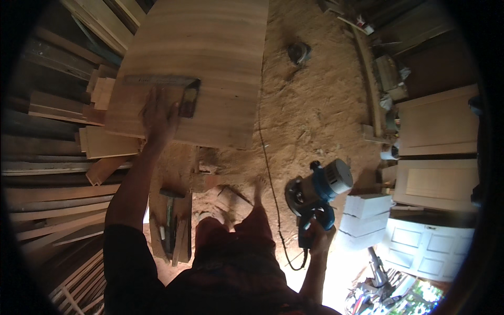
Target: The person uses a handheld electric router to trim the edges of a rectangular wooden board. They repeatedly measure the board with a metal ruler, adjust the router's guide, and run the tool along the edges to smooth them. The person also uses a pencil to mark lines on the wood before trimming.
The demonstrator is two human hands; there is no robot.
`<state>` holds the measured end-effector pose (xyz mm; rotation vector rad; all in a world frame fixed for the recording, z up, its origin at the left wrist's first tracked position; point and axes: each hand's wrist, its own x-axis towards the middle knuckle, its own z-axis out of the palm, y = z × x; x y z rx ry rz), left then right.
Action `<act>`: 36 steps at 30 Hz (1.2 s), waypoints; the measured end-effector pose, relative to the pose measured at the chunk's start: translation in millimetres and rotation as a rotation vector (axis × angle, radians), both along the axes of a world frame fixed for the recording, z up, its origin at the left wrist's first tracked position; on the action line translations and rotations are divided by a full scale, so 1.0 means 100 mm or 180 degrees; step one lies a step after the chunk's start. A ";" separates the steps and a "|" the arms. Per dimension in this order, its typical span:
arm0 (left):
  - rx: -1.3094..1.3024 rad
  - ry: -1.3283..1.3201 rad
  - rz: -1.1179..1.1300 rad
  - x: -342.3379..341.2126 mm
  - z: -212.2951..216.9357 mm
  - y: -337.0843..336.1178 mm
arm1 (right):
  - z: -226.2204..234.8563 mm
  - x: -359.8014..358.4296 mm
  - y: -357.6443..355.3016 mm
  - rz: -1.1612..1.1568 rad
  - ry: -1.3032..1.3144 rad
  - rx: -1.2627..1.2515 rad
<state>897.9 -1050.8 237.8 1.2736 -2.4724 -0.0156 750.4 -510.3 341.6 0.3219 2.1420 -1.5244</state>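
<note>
Router in the right hand, square by the left hand

Hands are well apart. The left one lies spread on a broad wooden board, its fingers reaching to the long arm of the square and its thumb near the short dark arm. The square lies flat on the board, toward the board's near end, its long arm pointing left and its short arm pointing back toward the person. How hard that hand presses, I cannot tell.

The right hand is closed around the handle of the router, a blue and silver power tool held tilted, to the right of the board and apart from it. A dark cord drops from the handle, loops, and runs up alongside the board's right edge.

Below the left forearm, a narrow wooden bench carries what looks like a hammer. Brown, dusty ground spreads to the right, with a dark round object on it farther off.

Planks crowd the left side. On the right are a stack of white blocks, wooden panels and a white panelled door.
</note>
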 end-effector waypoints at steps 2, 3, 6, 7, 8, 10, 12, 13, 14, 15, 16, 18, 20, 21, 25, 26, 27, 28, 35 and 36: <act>0.0094 -0.0180 0.0103 0.04 -0.08 -0.04 | -0.27 -0.18 0.34 -0.0152 -0.0099 0.0051; -0.0186 -0.0128 0.0012 0.05 -0.11 -0.07 | -0.39 -0.26 0.52 -0.0244 -0.0225 -0.0043; 0.0028 -0.0661 0.0139 0.08 -0.11 -0.15 | -0.80 -0.44 0.98 -0.0538 -0.0257 -0.0067; -0.0048 -0.0472 0.0033 0.08 -0.05 -0.14 | -0.92 -0.50 1.13 -0.0689 -0.0435 -0.0096; 0.0062 -0.0466 0.0052 0.07 0.02 -0.09 | -1.01 -0.55 1.30 -0.0824 -0.0670 -0.0177; 0.0127 -0.0250 0.0029 0.02 0.25 0.08 | -1.24 -0.63 1.54 -0.0974 -0.0711 0.0024; 0.0172 0.0154 0.0083 -0.04 0.47 0.53 | -1.45 -0.70 1.81 -0.1330 -0.1126 0.0244; 0.0558 0.0524 0.0175 -0.14 0.53 0.76 | -1.59 -0.72 1.90 -0.1461 -0.1193 0.0111; 0.0882 0.0972 0.0184 -0.26 0.54 1.02 | -1.72 -0.73 2.00 -0.1650 -0.1291 -0.0006; 0.1447 0.0968 0.0223 -0.38 0.55 1.24 | -1.86 -0.73 2.09 -0.1815 -0.1386 0.0023; 0.1879 0.1053 0.0038 -0.50 0.55 1.41 | -1.98 -0.71 2.17 -0.1880 -0.1296 -0.0088; 0.2059 0.0550 0.0416 -0.74 0.51 1.75 | -2.22 -0.72 2.31 -0.1944 -0.1498 0.0125; 0.1939 0.0493 0.0510 -0.88 0.53 1.91 | -2.42 -0.71 2.39 -0.2098 -0.1733 0.0095; 0.1878 0.0440 0.0671 -0.92 0.52 1.96 | -2.50 -0.71 2.42 -0.2030 -0.1818 0.0053; 0.1647 0.0427 0.0352 -0.87 0.53 2.05 | -2.81 -0.67 2.39 -0.2286 -0.2099 0.0105; 0.1640 0.0435 0.0337 -0.85 0.54 2.07 | -2.87 -0.65 2.37 -0.2284 -0.2122 0.0069; 0.1702 0.0523 0.0268 -0.83 0.54 2.09 | -2.94 -0.65 2.36 -0.2277 -0.2137 0.0036; 0.1560 0.0374 0.0320 -0.81 0.55 2.11 | -2.99 -0.63 2.34 -0.2303 -0.2162 0.0051; 0.2464 0.1096 0.1348 -0.99 0.58 2.48 | -3.22 -0.51 2.38 -0.2271 -0.2124 -0.0273; 0.2746 0.1264 0.1875 -1.03 0.56 2.56 | -3.24 -0.49 2.40 -0.2268 -0.2095 -0.0271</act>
